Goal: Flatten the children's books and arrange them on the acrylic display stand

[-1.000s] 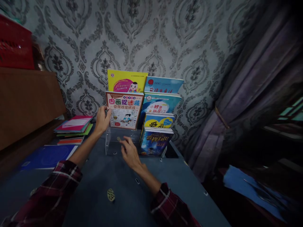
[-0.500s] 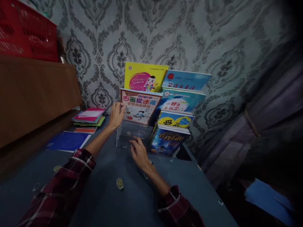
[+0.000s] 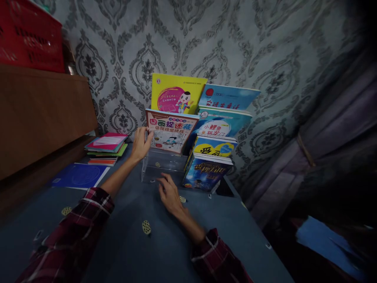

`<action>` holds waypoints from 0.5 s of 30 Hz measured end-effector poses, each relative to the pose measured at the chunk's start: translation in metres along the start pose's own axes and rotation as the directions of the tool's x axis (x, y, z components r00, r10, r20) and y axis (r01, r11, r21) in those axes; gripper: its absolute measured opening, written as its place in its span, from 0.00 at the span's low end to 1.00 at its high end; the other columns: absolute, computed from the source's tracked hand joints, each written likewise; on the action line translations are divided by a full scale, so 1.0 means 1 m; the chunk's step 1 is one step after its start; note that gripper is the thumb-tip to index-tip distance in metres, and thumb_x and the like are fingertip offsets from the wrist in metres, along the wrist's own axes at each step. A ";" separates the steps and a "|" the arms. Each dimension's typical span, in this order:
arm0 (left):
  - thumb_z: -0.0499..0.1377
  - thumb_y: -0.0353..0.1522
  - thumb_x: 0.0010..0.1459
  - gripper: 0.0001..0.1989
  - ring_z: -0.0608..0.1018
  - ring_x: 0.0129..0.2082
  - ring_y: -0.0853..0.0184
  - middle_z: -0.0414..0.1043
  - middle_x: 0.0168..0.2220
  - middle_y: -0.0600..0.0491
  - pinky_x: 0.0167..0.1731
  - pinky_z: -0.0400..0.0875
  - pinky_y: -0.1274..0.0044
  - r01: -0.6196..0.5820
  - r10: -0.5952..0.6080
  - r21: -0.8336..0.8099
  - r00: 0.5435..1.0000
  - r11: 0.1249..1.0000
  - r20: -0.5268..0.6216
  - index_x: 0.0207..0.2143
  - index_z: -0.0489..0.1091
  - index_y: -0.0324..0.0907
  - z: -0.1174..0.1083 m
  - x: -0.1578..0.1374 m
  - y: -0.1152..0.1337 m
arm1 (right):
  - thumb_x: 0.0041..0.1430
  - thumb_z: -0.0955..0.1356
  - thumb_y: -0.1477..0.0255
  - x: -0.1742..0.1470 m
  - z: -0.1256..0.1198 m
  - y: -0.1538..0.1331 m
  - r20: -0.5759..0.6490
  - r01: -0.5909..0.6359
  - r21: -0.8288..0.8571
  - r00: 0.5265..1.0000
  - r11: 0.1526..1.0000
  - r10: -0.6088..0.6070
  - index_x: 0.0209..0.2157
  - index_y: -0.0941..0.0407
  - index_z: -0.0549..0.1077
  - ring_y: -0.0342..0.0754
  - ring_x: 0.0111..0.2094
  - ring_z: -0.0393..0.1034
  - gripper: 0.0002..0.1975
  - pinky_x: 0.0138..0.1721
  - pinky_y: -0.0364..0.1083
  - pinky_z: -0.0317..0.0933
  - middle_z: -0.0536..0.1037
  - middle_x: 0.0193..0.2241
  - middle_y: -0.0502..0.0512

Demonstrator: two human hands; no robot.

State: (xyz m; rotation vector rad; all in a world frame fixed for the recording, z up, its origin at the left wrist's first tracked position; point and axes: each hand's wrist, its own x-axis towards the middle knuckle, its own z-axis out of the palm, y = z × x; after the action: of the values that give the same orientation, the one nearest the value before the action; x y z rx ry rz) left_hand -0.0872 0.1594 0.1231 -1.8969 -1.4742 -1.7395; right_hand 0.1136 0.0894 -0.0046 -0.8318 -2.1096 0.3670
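Note:
A brown-bordered picture book leans upright in a clear plastic stepped rack. My left hand is at the book's left edge, fingers bent and thumb against the cover; the fingertips behind the edge are hidden. My right hand hovers before the rack's lower steps with its fingers apart, holding nothing. Behind the brown book stands a yellow book. To the right, in the same stepped arrangement, are a light blue book, a teal book, a yellow-and-blue book and a dark blue book.
A stack of colourful booklets and a flat blue book lie left on the dark blue table. Beyond them is a wooden cabinet carrying a red basket. A tied curtain hangs at the right.
The view has shifted slightly, so everything sits a little further left. My left hand stays at the brown book's edge, and my right hand remains before the rack with little change.

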 end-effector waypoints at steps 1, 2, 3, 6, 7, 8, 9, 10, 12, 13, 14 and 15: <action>0.52 0.38 0.69 0.07 0.72 0.49 0.60 0.69 0.43 0.49 0.53 0.67 0.68 -0.005 0.005 -0.004 1.000 1.000 0.001 0.42 0.65 0.45 0.000 0.000 0.000 | 0.65 0.61 0.78 -0.001 0.001 0.000 -0.006 0.005 0.005 1.000 1.000 -0.005 0.49 0.57 0.76 0.54 0.53 0.74 0.17 0.55 0.54 0.70 0.73 0.55 0.67; 0.52 0.38 0.69 0.07 0.72 0.49 0.59 0.69 0.43 0.48 0.53 0.67 0.68 -0.009 0.009 -0.007 1.000 1.000 0.000 0.43 0.65 0.45 0.000 -0.001 -0.001 | 0.65 0.61 0.79 -0.001 0.002 0.001 -0.011 0.010 0.010 1.000 1.000 -0.010 0.49 0.57 0.76 0.53 0.53 0.74 0.17 0.55 0.54 0.69 0.73 0.55 0.66; 0.52 0.38 0.68 0.07 0.73 0.50 0.59 0.70 0.43 0.48 0.54 0.67 0.68 -0.011 0.011 -0.008 1.000 1.000 0.000 0.44 0.65 0.45 0.001 -0.001 -0.002 | 0.65 0.61 0.79 -0.002 0.003 0.001 -0.014 0.012 0.016 1.000 1.000 -0.012 0.49 0.56 0.76 0.53 0.54 0.73 0.17 0.55 0.54 0.69 0.73 0.55 0.65; 0.52 0.38 0.68 0.10 0.73 0.52 0.58 0.70 0.46 0.46 0.55 0.67 0.67 -0.007 0.007 -0.026 1.000 1.000 -0.005 0.47 0.66 0.44 0.002 -0.004 -0.004 | 0.65 0.61 0.80 -0.005 0.008 0.001 -0.013 0.013 0.037 1.000 0.999 -0.013 0.50 0.55 0.77 0.53 0.54 0.73 0.18 0.54 0.53 0.70 0.74 0.54 0.64; 0.52 0.38 0.68 0.11 0.73 0.53 0.58 0.70 0.48 0.46 0.55 0.67 0.66 -0.003 0.003 -0.042 1.000 0.999 -0.004 0.49 0.65 0.44 0.002 -0.006 -0.005 | 0.65 0.61 0.80 -0.006 0.009 0.001 -0.009 0.015 0.043 1.000 0.999 -0.015 0.50 0.55 0.77 0.53 0.54 0.73 0.18 0.54 0.53 0.70 0.75 0.54 0.64; 0.52 0.38 0.68 0.12 0.73 0.54 0.58 0.70 0.49 0.45 0.56 0.67 0.66 0.004 -0.004 -0.060 1.000 0.998 -0.003 0.50 0.64 0.43 0.003 -0.009 -0.006 | 0.64 0.61 0.81 -0.008 0.011 0.001 0.000 0.019 0.047 1.000 0.999 -0.019 0.50 0.55 0.77 0.53 0.53 0.74 0.19 0.54 0.53 0.70 0.75 0.53 0.64; 0.52 0.38 0.68 0.13 0.72 0.56 0.58 0.70 0.51 0.44 0.56 0.67 0.66 0.014 -0.014 -0.077 1.000 0.997 -0.002 0.52 0.64 0.43 0.002 -0.012 -0.008 | 0.64 0.61 0.81 -0.010 0.012 0.002 0.011 0.023 0.050 1.000 0.999 -0.024 0.50 0.55 0.77 0.53 0.53 0.74 0.19 0.54 0.53 0.71 0.75 0.53 0.63; 0.52 0.37 0.68 0.14 0.72 0.56 0.58 0.70 0.52 0.43 0.57 0.67 0.66 0.029 -0.029 -0.087 1.000 0.996 0.000 0.53 0.63 0.43 0.002 -0.016 -0.010 | 0.64 0.61 0.81 -0.012 0.014 0.002 0.025 0.028 0.053 0.999 0.998 -0.029 0.50 0.54 0.77 0.53 0.53 0.74 0.19 0.53 0.53 0.71 0.75 0.53 0.63; 0.53 0.37 0.67 0.15 0.72 0.57 0.58 0.70 0.53 0.43 0.57 0.67 0.65 0.072 -0.072 -0.080 0.997 0.994 0.008 0.54 0.62 0.44 -0.001 -0.027 -0.016 | 0.63 0.61 0.82 -0.016 0.018 0.004 0.049 0.030 0.060 0.998 0.998 -0.033 0.49 0.54 0.77 0.52 0.52 0.74 0.19 0.53 0.53 0.71 0.76 0.52 0.62; 0.53 0.37 0.67 0.15 0.73 0.57 0.58 0.70 0.53 0.44 0.58 0.66 0.65 0.095 -0.094 -0.066 0.995 0.993 0.014 0.54 0.62 0.44 -0.003 -0.033 -0.019 | 0.64 0.61 0.81 -0.018 0.019 0.005 0.058 0.027 0.063 0.998 0.998 -0.031 0.48 0.55 0.77 0.52 0.51 0.75 0.18 0.52 0.53 0.71 0.76 0.51 0.62; 0.52 0.37 0.67 0.14 0.73 0.57 0.58 0.71 0.52 0.44 0.58 0.66 0.64 0.114 -0.113 -0.047 0.993 0.992 0.022 0.54 0.63 0.44 -0.006 -0.039 -0.024 | 0.64 0.61 0.81 -0.020 0.021 0.007 0.066 0.024 0.064 0.997 0.998 -0.028 0.47 0.55 0.78 0.53 0.50 0.75 0.17 0.52 0.53 0.72 0.76 0.51 0.63; 0.52 0.37 0.67 0.14 0.73 0.56 0.58 0.71 0.52 0.44 0.58 0.66 0.64 0.132 -0.131 -0.022 0.991 0.991 0.033 0.53 0.63 0.44 -0.009 -0.045 -0.029 | 0.64 0.61 0.81 -0.022 0.022 0.008 0.075 0.019 0.064 0.997 0.998 -0.024 0.46 0.55 0.78 0.53 0.50 0.75 0.17 0.51 0.54 0.72 0.76 0.51 0.63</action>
State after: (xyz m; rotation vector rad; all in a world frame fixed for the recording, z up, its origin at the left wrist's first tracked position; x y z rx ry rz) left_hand -0.1067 0.1435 0.0754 -1.8865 -1.6312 -1.7986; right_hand 0.1093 0.0812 -0.0355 -0.7687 -2.1635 0.4572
